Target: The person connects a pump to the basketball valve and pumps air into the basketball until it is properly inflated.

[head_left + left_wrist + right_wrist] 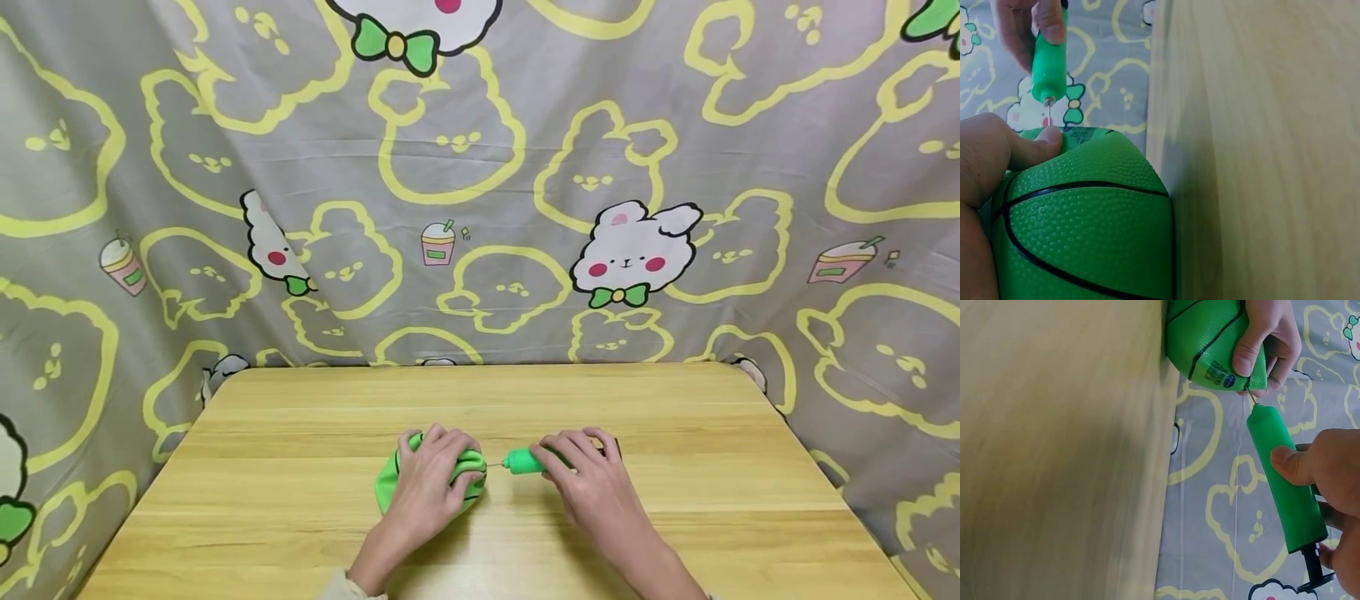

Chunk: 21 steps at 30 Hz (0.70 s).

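A partly deflated green basketball (386, 484) with black lines and a pebbled skin rests on the table, its side dented and folded. Over its top, my left hand (429, 482) grips the ball, the thumb (1047, 141) pressing by the needle's spot. My right hand (592, 482) holds a green hand pump (1283, 478) by its barrel, thumb on one side and fingers around the other. From the pump's tip a thin metal needle (1252, 397) reaches the ball's surface; how deep it sits cannot be seen. The pump's black handle (1314, 569) sticks out a little at the rear.
The wooden table (300, 533) spreads around both hands, with its far edge a short way beyond them. Behind and at both sides hangs a grey curtain (495, 225) printed with yellow outlines and white rabbits.
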Tool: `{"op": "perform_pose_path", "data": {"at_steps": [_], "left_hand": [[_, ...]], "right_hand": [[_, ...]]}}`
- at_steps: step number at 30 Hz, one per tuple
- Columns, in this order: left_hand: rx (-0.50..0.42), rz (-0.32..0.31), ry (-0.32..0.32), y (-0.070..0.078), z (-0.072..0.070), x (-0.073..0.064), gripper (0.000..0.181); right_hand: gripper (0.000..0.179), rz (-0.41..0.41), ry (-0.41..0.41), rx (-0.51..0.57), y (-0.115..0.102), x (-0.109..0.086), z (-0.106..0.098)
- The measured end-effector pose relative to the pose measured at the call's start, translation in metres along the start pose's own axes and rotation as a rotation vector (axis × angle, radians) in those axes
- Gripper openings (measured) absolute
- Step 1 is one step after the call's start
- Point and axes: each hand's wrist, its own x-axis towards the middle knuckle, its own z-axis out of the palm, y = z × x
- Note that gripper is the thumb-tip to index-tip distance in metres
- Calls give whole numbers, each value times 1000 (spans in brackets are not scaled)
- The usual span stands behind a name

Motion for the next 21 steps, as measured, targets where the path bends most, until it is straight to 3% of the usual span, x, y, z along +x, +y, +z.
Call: {"op": "perform_pose_path", "data": {"at_steps": [5, 12, 21], "left_hand": [[-1, -3, 39, 0, 3, -1, 25], [-20, 6, 65, 0, 5, -1, 26], [-79, -31, 93, 0, 5, -1, 25]], "right_hand": [[29, -13, 30, -23, -2, -1, 4], [31, -6, 66, 1, -3, 0, 8], [35, 8, 83, 43, -4, -1, 14]]}}
